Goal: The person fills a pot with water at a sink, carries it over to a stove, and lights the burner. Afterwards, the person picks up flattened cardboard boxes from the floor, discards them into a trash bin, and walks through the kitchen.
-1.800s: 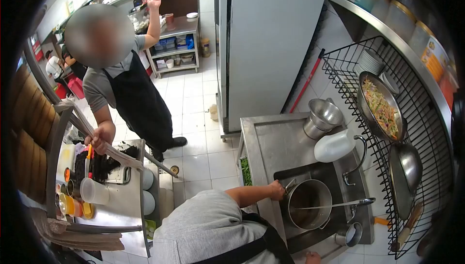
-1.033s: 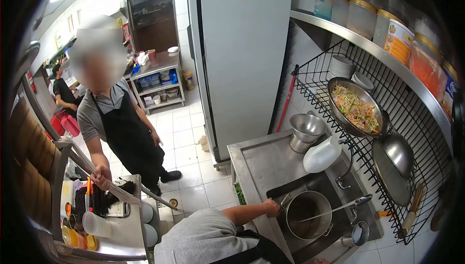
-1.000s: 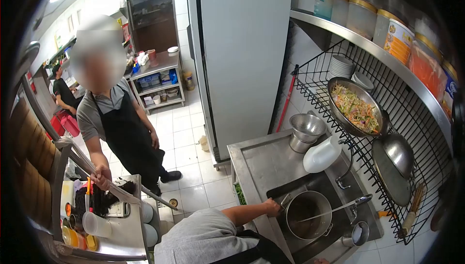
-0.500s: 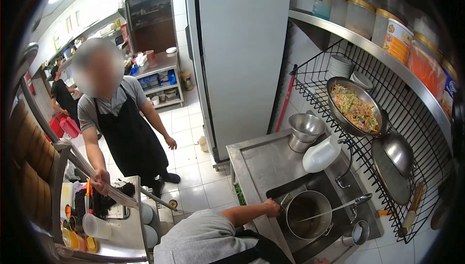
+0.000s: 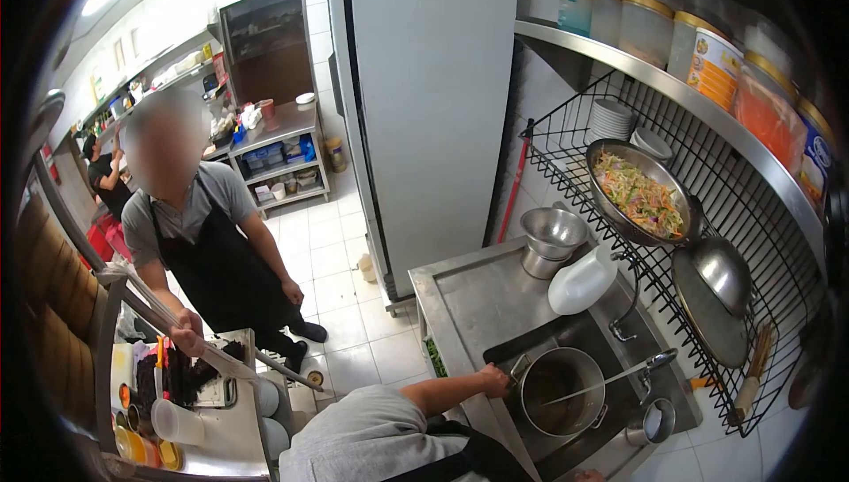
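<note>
My left hand (image 5: 496, 381) is closed at the sink's front edge, right beside the raised side handle of a large metal pot (image 5: 582, 374); what its fingers grip is hidden. The pot stands in the sink (image 5: 536, 337) with brownish liquid inside. A thin stream of water runs into it from the faucet (image 5: 659, 361). Only a small part of my right hand (image 5: 588, 476) shows at the bottom edge, below a small metal container (image 5: 658, 420); its fingers cannot be made out.
White jug (image 5: 583, 281) and metal bowls (image 5: 553, 233) stand behind the sink. A wire rack (image 5: 579, 183) holds a colander (image 5: 640, 195) of shredded vegetables. At left, a co-worker (image 5: 215, 243) grips a cloth-draped bar above a counter (image 5: 232, 436) with containers. Another person is farther back.
The co-worker's raised arm has come down and the body has shifted. The view has turned, while my left hand stays beside the pot handle. Water keeps running.
</note>
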A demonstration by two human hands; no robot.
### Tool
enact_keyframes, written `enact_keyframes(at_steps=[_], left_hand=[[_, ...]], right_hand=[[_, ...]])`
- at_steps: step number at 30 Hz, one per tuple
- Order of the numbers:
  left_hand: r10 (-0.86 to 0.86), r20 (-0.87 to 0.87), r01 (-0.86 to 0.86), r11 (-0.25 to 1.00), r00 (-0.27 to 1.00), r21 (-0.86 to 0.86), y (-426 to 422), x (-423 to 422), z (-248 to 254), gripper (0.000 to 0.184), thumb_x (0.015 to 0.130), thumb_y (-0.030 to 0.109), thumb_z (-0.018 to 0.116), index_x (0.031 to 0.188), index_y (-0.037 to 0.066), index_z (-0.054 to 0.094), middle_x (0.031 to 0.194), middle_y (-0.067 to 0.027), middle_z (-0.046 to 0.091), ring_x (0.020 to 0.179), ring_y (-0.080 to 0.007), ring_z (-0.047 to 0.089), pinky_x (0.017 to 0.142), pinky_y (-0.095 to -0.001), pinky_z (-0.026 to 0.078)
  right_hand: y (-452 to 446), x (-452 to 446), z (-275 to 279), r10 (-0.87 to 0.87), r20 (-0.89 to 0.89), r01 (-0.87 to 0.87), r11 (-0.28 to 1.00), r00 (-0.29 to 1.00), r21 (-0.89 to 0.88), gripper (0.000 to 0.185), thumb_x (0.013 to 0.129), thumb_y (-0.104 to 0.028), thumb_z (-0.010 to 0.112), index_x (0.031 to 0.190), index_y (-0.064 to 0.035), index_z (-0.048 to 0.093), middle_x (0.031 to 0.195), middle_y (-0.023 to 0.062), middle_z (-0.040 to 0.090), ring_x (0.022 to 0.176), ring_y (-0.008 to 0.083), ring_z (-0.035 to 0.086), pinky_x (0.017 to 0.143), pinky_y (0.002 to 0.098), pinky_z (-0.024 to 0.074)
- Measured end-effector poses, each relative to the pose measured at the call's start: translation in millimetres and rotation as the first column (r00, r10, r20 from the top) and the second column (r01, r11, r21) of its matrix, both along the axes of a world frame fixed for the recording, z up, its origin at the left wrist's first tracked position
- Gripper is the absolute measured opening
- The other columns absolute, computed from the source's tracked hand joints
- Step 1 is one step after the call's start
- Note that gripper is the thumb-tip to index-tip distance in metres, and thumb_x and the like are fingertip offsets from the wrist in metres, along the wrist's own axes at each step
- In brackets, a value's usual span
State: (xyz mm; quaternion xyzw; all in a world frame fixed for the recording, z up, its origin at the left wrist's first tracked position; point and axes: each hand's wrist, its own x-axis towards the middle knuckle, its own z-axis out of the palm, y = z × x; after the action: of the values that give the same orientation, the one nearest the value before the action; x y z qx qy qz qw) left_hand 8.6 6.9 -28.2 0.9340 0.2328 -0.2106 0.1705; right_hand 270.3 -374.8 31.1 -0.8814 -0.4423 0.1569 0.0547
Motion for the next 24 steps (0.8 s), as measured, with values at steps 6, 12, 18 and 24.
enact_keyframes(at_steps=[6, 12, 18, 24], left_hand=[[0.041, -0.013, -0.041, 0.999, 0.999, 0.012, -2.6, 1.2, 2.2, 0.046, 0.087, 0.043, 0.042, 0.103, 0.006, 0.064, 0.104, -0.0123, 0.065, 0.102, -0.0251, 0.060, 0.087, -0.0417, 0.039], [-0.004, 0.047, 0.001, 0.998, 0.999, 0.070, -0.5, 0.3, -14.0, 0.043, 0.086, 0.041, 0.042, 0.102, 0.008, 0.064, 0.105, -0.0105, 0.065, 0.102, -0.0240, 0.060, 0.087, -0.0413, 0.039], [-0.040, -0.044, 0.043, 0.997, 0.998, 0.070, -8.8, -5.2, 22.3, 0.042, 0.086, 0.040, 0.043, 0.106, 0.008, 0.062, 0.106, -0.0102, 0.065, 0.105, -0.0242, 0.059, 0.091, -0.0428, 0.038], [-0.056, -0.065, 0.055, 0.998, 0.996, -0.017, 0.1, 4.7, 3.2, 0.042, 0.085, 0.037, 0.047, 0.116, 0.011, 0.058, 0.116, -0.0103, 0.061, 0.111, -0.0243, 0.057, 0.100, -0.0462, 0.034]], right_hand=[[0.7, 2.5, 1.1, 0.035, 0.010, -0.035, 0.999, 0.999, -0.007, 0.031, 0.081, -0.036, 0.055, 0.088, -0.0091, 0.068, 0.091, 0.0179, 0.064, 0.085, 0.0385, 0.059, 0.077, 0.0464, 0.0468], [1.9, 0.6, 4.1, 0.015, -0.026, -0.015, 1.000, 1.000, -0.001, 0.034, 0.081, -0.037, 0.056, 0.090, -0.0069, 0.067, 0.090, 0.0192, 0.064, 0.087, 0.0386, 0.059, 0.079, 0.0460, 0.0462], [1.4, 4.4, -5.4, 0.053, 0.052, -0.050, 0.998, 0.997, -0.048, 0.034, 0.082, -0.038, 0.058, 0.100, -0.0104, 0.066, 0.087, 0.0173, 0.065, 0.082, 0.0337, 0.062, 0.074, 0.0421, 0.0488], [14.1, 2.7, 11.5, -0.182, -0.075, 0.166, 0.969, 0.980, -0.184, 0.044, 0.074, -0.042, 0.066, 0.101, -0.0074, 0.067, 0.104, 0.0222, 0.062, 0.100, 0.0346, 0.058, 0.091, 0.0390, 0.0435]])
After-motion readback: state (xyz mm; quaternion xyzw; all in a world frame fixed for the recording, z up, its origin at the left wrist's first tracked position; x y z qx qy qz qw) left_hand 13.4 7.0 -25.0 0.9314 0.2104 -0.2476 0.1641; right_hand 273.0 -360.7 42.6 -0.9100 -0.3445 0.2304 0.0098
